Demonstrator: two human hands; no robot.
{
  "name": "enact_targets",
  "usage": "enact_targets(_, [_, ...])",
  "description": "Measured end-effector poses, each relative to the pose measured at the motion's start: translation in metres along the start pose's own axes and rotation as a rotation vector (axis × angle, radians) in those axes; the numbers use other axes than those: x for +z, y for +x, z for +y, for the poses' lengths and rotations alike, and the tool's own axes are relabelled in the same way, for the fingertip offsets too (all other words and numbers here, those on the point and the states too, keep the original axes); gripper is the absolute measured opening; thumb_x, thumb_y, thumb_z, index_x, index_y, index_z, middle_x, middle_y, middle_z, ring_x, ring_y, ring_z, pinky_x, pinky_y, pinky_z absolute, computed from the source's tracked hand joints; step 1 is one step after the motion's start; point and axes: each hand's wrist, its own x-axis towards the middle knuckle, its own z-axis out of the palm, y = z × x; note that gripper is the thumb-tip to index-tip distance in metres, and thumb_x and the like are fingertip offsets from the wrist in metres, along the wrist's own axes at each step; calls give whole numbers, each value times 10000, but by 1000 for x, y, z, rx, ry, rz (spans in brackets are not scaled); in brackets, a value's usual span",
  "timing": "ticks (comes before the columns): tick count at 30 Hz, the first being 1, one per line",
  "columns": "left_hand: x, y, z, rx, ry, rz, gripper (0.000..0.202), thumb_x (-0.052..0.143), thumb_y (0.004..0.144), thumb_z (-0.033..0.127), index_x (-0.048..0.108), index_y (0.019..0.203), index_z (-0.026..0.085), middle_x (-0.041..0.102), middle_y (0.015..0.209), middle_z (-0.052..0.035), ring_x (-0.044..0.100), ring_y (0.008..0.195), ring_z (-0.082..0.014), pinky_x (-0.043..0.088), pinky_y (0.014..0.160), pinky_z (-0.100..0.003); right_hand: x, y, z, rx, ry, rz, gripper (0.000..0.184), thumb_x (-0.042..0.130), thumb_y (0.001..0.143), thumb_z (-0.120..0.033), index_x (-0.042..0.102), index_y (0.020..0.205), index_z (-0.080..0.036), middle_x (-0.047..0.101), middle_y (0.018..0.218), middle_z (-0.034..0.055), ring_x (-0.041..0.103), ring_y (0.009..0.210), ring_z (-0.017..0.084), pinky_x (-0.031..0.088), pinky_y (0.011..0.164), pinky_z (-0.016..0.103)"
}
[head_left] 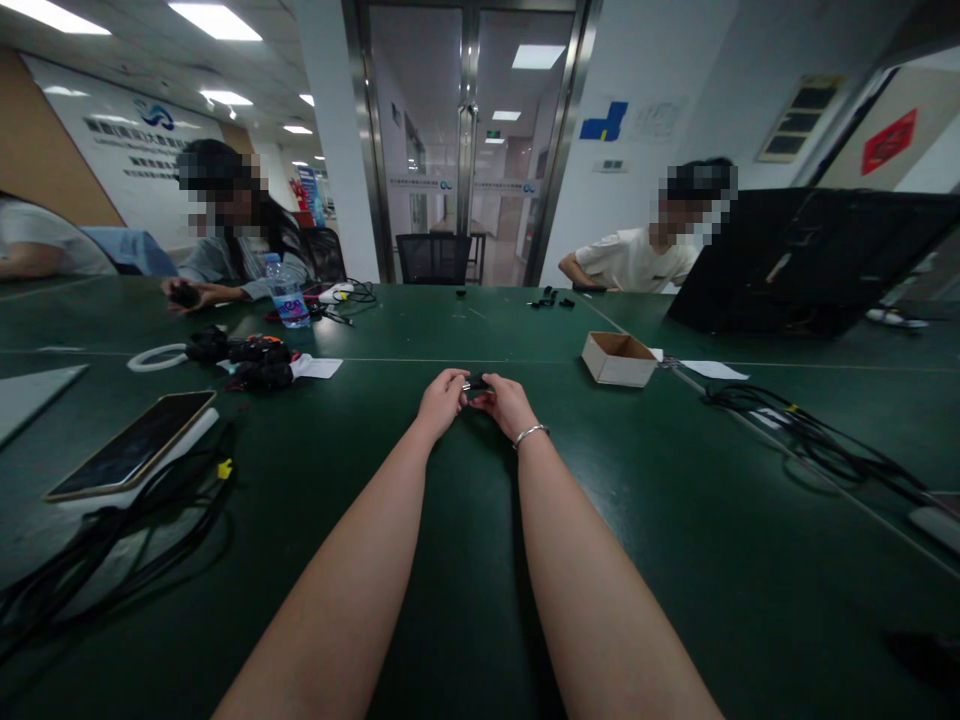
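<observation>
Both hands meet over the green table in the middle of the head view. Between them is a small black piece with a silvery end [474, 382], too small to name for sure. My left hand [441, 405] pinches it at the silvery end. The black end sits in the closed fingertips of my right hand [511, 408], whose wrist wears a silver bracelet [531, 435]. My fingers hide part of the piece. Ahead and to the right of my right hand stands an open cardboard box [619, 358].
Leftward lie a phone [139, 445] on a white box, black cables [150, 540], black bundles [259, 360] and a water bottle [286, 290]. A monitor [810, 260] and more cables [817, 440] are rightward. Small black parts [551, 298] lie ahead; people sit across the table [480, 560].
</observation>
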Motion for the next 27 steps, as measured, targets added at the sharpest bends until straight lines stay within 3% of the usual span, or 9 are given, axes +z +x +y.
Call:
enact_targets(6, [0, 4, -7, 10, 25, 17, 231, 497, 874, 269, 595, 1055, 164, 564, 683, 9, 473, 498, -75, 345, 425, -163, 0, 0, 0, 5, 0, 9, 154, 541, 842, -114, 581, 694, -120, 605, 543, 13, 542, 410, 103, 551, 498, 246])
enact_targets(10, [0, 5, -9, 23, 13, -5, 267, 416, 916, 310, 607, 1016, 152, 509, 570, 28, 441, 454, -76, 342, 427, -168, 0, 0, 1, 1, -9, -7, 155, 547, 840, -121, 584, 690, -120, 589, 523, 9, 542, 418, 104, 547, 503, 238])
enact_targets(15, [0, 4, -8, 1, 28, 20, 235, 489, 873, 278, 604, 1049, 175, 586, 749, -1, 495, 511, -75, 350, 419, -168, -1, 0, 1, 3, -10, -9, 141, 553, 837, -132, 588, 701, -121, 595, 531, 13, 540, 421, 105, 549, 510, 241])
enact_targets(20, [-1, 3, -8, 46, 55, -6, 286, 415, 913, 344, 627, 974, 162, 544, 625, 10, 473, 476, -75, 355, 435, -166, -1, -1, 0, 4, -16, -12, 130, 561, 835, -137, 584, 707, -120, 608, 554, 21, 547, 436, 105, 553, 521, 244])
enact_targets(24, [0, 3, -7, 6, 36, 17, 244, 489, 880, 314, 605, 1040, 170, 576, 727, -2, 490, 495, -67, 350, 420, -159, -2, 0, 1, 3, -18, -13, 123, 577, 833, -148, 578, 712, -127, 608, 547, 24, 551, 438, 108, 548, 518, 239])
enact_targets(27, [0, 3, -7, 16, 28, 21, 250, 494, 876, 291, 589, 1070, 165, 571, 699, 4, 484, 483, -67, 345, 418, -159, -2, 0, 2, 2, -17, -15, 125, 580, 832, -147, 577, 709, -128, 604, 548, 22, 545, 435, 106, 552, 524, 247])
